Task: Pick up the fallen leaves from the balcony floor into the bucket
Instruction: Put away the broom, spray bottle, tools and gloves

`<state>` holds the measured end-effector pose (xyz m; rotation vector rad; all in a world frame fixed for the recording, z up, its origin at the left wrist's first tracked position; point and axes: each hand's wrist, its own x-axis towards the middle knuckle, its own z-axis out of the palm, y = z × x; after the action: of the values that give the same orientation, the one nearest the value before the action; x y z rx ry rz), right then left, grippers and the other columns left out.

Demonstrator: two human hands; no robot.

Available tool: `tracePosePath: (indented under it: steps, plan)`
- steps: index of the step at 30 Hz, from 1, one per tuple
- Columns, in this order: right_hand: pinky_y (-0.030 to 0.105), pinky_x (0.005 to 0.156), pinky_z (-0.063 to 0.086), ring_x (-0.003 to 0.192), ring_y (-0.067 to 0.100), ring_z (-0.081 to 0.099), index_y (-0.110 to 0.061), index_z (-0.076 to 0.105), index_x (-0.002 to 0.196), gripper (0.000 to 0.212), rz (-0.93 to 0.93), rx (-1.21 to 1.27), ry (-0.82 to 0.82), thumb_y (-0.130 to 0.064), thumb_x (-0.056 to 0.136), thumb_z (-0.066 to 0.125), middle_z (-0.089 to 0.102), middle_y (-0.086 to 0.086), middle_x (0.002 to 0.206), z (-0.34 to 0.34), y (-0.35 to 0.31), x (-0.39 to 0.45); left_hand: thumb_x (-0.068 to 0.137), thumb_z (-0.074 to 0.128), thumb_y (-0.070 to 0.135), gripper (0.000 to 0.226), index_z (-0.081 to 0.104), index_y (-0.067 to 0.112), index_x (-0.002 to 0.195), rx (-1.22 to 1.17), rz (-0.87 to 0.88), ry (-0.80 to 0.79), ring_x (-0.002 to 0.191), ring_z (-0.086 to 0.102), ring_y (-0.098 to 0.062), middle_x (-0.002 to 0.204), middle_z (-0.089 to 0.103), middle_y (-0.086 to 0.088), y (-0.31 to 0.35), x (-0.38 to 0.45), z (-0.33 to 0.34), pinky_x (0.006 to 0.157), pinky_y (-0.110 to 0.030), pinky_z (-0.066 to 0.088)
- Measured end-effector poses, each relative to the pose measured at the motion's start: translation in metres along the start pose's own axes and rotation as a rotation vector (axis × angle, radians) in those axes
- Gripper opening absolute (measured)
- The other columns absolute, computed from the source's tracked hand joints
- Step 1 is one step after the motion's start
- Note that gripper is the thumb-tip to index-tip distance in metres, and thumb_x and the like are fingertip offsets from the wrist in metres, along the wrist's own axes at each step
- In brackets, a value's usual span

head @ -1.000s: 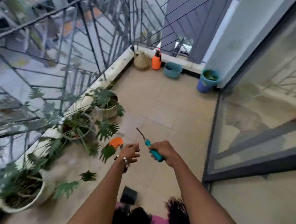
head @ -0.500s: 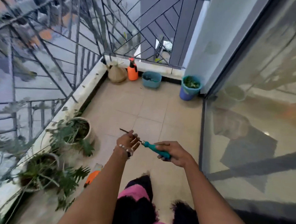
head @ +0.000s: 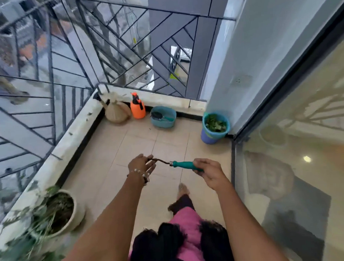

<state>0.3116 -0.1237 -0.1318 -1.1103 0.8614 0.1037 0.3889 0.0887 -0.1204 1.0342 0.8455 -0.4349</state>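
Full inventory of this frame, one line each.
Bucket: 1, blue with teal rim, green leaves inside, far right by wall.
Basin: 1, teal, scoop inside, left of bucket.
Sprayer: 1, orange, far ledge.
Sack: 1, tan, far corner.
Potted plant: 1, cream pot, near left.
Hand tool: 1, teal handle, dark metal end.
Left hand: touches metal end.
Right hand: holds handle.

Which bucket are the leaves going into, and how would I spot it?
Look to the far end of the balcony, where the white wall meets the glass door. The bucket stands in that corner, on the floor. Unlike the shallow teal tub beside it, it is blue with a teal rim and holds green leaves.
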Motion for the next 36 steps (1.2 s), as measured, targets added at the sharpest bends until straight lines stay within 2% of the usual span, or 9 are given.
tracePosePath:
  steps: [3,6,8,12,16,25,30,33,36]
  plan:
    - [0.032,0.074,0.052,0.079,0.023,0.061,0.000,0.063,0.080,0.010,0.046,-0.012,-0.001,0.008,0.085,0.063,0.062,0.013,0.084,0.011,-0.049,0.069,0.101,0.031,-0.001,0.027,0.048,0.008,0.121,0.005,-0.002,0.017,0.082,0.064,-0.032,0.112,0.062,-0.020,0.030,0.044,0.053,0.089,-0.042,0.050]
    - [0.033,0.072,0.052,0.074,0.022,0.059,-0.001,0.060,0.079,0.012,0.096,-0.025,-0.022,0.007,0.088,0.060,0.059,0.011,0.082,0.029,-0.103,0.130,0.101,0.036,-0.002,0.017,0.052,0.000,0.104,0.048,-0.010,0.062,0.096,0.062,-0.036,0.113,0.062,-0.022,0.067,0.082,0.104,0.086,-0.043,0.052]
    - [0.033,0.072,0.053,0.075,0.022,0.059,0.000,0.059,0.080,0.011,0.096,-0.063,-0.020,0.006,0.089,0.059,0.058,0.012,0.084,0.043,-0.139,0.174,0.101,0.037,-0.001,0.014,0.050,-0.002,0.107,0.035,-0.004,0.106,0.090,0.061,-0.034,0.101,0.062,-0.020,0.092,0.112,0.139,0.085,-0.041,0.052]
    - [0.035,0.076,0.054,0.082,0.023,0.061,0.001,0.061,0.084,0.007,0.109,-0.143,-0.003,0.006,0.088,0.060,0.058,0.016,0.095,0.078,-0.193,0.255,0.100,0.037,0.001,0.024,0.051,0.003,0.080,0.061,0.002,0.128,0.078,0.058,-0.030,0.079,0.057,-0.014,0.140,0.173,0.187,0.075,-0.033,0.051]
    - [0.036,0.080,0.052,0.096,0.027,0.060,-0.003,0.062,0.084,0.012,0.140,-0.206,0.073,0.006,0.089,0.057,0.057,0.016,0.106,0.117,-0.223,0.338,0.090,0.050,-0.004,0.022,0.050,0.006,0.070,0.199,-0.006,0.207,0.044,0.049,-0.016,0.065,0.046,-0.010,0.182,0.257,0.219,0.043,-0.021,0.042]
    - [0.027,0.070,0.052,0.093,0.017,0.060,-0.011,0.064,0.086,0.017,0.275,-0.262,0.204,0.004,0.089,0.056,0.061,0.007,0.104,0.196,-0.213,0.539,0.094,0.054,-0.001,0.016,0.069,0.005,0.097,0.493,0.098,0.288,0.037,0.054,-0.003,0.070,0.061,-0.006,0.241,0.454,0.269,0.039,-0.017,0.042]
    - [0.028,0.071,0.049,0.084,0.013,0.058,-0.015,0.060,0.077,0.022,0.307,-0.313,0.209,0.000,0.090,0.053,0.059,0.003,0.089,0.220,-0.176,0.660,0.093,0.051,0.000,0.027,0.070,0.014,0.106,0.646,0.093,0.285,0.064,0.066,-0.014,0.089,0.068,-0.003,0.231,0.581,0.277,0.053,-0.025,0.052]
    - [0.042,0.081,0.051,0.086,0.020,0.059,-0.015,0.058,0.076,0.018,0.326,-0.412,0.201,-0.003,0.088,0.053,0.057,0.007,0.085,0.223,-0.136,0.743,0.085,0.051,-0.003,0.039,0.069,0.021,0.110,0.830,0.080,0.230,0.098,0.067,-0.030,0.105,0.070,-0.001,0.205,0.670,0.273,0.084,-0.043,0.057]
    - [0.033,0.076,0.049,0.077,0.013,0.058,-0.013,0.060,0.087,0.009,0.380,-0.430,0.178,-0.007,0.090,0.054,0.058,0.005,0.088,0.222,-0.091,0.821,0.089,0.047,0.001,0.049,0.059,0.020,0.132,1.026,0.116,0.188,0.118,0.057,-0.034,0.131,0.062,-0.004,0.173,0.749,0.275,0.101,-0.042,0.047]
